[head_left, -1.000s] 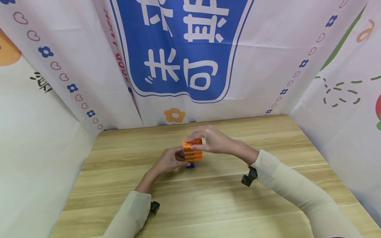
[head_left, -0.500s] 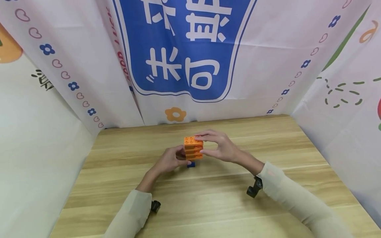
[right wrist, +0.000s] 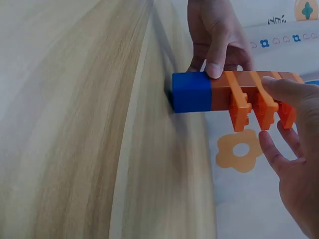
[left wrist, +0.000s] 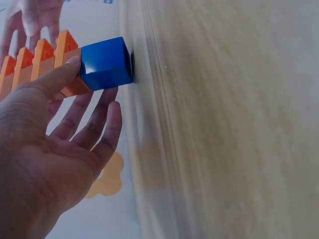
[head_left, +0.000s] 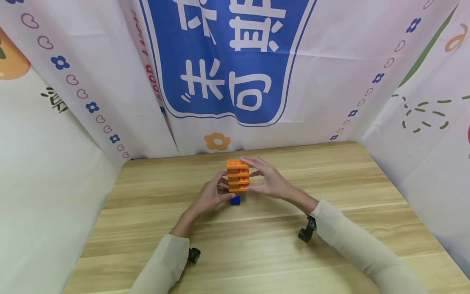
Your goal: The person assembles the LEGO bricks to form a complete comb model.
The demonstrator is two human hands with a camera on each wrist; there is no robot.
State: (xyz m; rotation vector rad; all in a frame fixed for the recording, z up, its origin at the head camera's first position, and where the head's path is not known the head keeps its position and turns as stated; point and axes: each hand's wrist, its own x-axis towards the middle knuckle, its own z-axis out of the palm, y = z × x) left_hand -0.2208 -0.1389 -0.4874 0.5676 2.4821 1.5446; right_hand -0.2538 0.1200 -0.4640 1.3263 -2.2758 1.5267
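Note:
A tower of toy building bricks (head_left: 238, 176) stands between my hands near the table's middle. Bright orange plates jut out from its brown-orange column like steps, with studs showing on top. At its foot is a dark blue block (right wrist: 191, 92), close over the wood. My left hand (head_left: 206, 197) grips the lower column; in the left wrist view its thumb presses just above the blue block (left wrist: 103, 63). Higher up, my right hand (head_left: 271, 180) holds the tower from the right, fingers at the top plate and thumb along the column. The tower's rear side is hidden in the head view.
The wood-grain table (head_left: 279, 249) ends at the back against a white printed cloth (head_left: 315, 85). More printed cloth closes off the left and right sides. A small black wrist camera (head_left: 306, 233) hangs under the right forearm, another (head_left: 193, 255) by the left.
The tower's orange part has risen in the head view, and more of its stepped front shows. My right hand came off the top, drew back right, then returned to the tower's side.

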